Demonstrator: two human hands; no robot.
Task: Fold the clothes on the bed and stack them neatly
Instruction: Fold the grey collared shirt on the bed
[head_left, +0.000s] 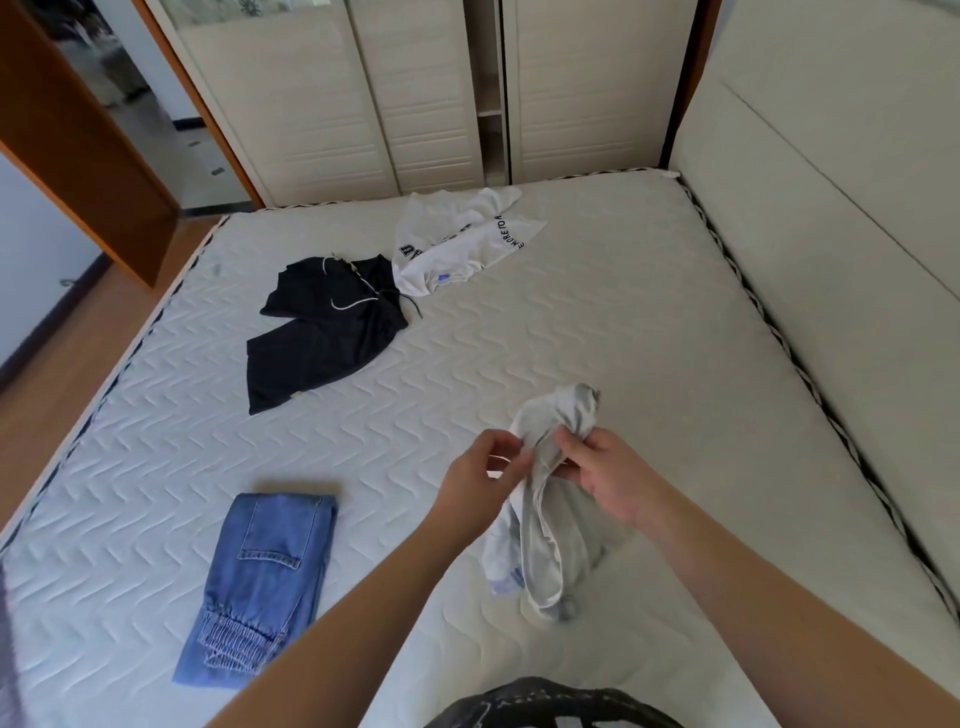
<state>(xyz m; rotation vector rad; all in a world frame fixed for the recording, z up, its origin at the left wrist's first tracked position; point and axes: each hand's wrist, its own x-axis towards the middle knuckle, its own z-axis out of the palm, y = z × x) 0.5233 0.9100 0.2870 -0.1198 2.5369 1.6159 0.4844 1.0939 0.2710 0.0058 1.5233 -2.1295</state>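
Note:
A crumpled light grey garment (553, 540) hangs above the mattress in front of me. My left hand (480, 480) pinches its upper edge from the left. My right hand (605, 475) grips the bunched top from the right. Folded blue jeans (260, 582) lie flat at the near left of the bed. A black hooded top (322, 332) lies spread out farther back on the left. A white T-shirt with black lettering (457, 239) lies rumpled near the far edge, touching the black top.
The quilted white mattress (649, 312) fills most of the view. A padded headboard (831, 234) runs along the right side. Wardrobe doors (415, 93) stand behind the bed. An open doorway and wooden floor (78, 343) lie to the left.

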